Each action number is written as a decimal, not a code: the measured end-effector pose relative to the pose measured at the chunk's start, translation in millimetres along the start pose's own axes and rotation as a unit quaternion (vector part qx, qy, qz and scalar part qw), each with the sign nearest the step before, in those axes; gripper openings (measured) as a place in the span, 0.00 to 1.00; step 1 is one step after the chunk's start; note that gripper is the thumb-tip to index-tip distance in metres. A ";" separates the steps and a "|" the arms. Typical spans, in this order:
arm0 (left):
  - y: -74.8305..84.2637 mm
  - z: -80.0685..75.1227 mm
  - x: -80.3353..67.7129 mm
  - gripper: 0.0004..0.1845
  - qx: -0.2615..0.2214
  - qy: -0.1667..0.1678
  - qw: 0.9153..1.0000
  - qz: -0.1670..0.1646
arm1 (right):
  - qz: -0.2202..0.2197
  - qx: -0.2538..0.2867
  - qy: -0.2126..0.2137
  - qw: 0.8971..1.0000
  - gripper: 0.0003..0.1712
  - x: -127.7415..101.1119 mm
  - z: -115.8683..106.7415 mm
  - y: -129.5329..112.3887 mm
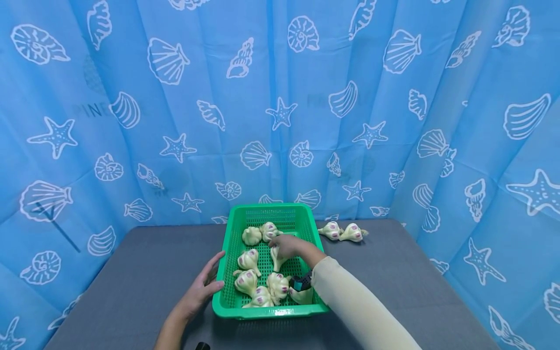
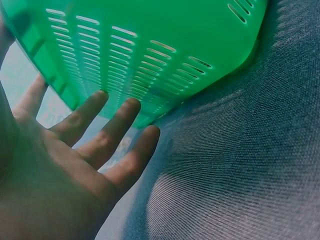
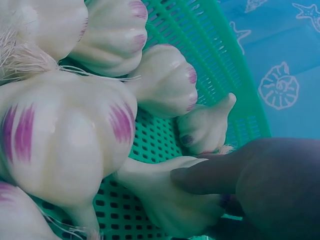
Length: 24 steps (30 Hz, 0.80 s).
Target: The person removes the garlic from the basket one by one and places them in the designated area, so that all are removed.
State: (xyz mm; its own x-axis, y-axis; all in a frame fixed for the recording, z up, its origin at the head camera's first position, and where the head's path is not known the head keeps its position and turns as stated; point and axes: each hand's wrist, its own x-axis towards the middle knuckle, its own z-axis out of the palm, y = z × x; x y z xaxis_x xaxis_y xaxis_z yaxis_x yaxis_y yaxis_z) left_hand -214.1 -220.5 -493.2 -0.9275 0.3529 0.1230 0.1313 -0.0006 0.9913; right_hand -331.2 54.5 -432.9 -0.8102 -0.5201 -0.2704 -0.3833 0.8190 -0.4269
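A green plastic basket (image 1: 273, 312) with slotted sides holds several white, purple-streaked garlic bulbs (image 1: 248, 260). My right hand (image 1: 286, 246) reaches inside it and grips one garlic bulb (image 3: 165, 195), the thumb lying along its side and the neck pointing away from the palm. The far side of that bulb is hidden by the hand. At the basket's left rim is my left hand (image 1: 204, 288), its fingers spread and fairly straight along the outer wall. In the left wrist view those fingers (image 2: 117, 127) are right beside the slotted wall.
Two more garlic bulbs (image 1: 341, 232) lie on the grey cloth-covered table (image 1: 393, 282) just right of the basket's far corner. A blue curtain (image 1: 280, 97) with white shell prints hangs behind the table. A small black object (image 1: 202, 345) shows at the bottom edge.
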 end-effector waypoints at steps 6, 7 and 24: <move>-0.2 -0.9 0.7 0.37 -0.004 -0.010 1.000 0.000 | -0.015 0.016 0.019 1.000 0.26 -2.1 -3.3 0.9; 0.0 -1.0 0.7 0.37 -0.005 -0.011 1.000 0.000 | -0.016 0.022 0.023 0.999 0.26 -2.6 -4.4 1.0; 0.2 -1.1 -0.5 0.37 -0.014 -0.017 1.000 -0.007 | -0.041 0.082 0.084 0.992 0.26 -24.8 -24.2 -9.1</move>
State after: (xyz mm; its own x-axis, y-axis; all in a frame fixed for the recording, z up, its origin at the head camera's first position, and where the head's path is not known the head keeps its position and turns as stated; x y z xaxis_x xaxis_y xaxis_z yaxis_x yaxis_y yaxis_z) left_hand -214.0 -221.6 -493.0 -0.9169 0.3841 0.1087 0.1085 -0.0223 0.9938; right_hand -318.4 65.9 -401.4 -0.8470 -0.5244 -0.0874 -0.3850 0.7183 -0.5794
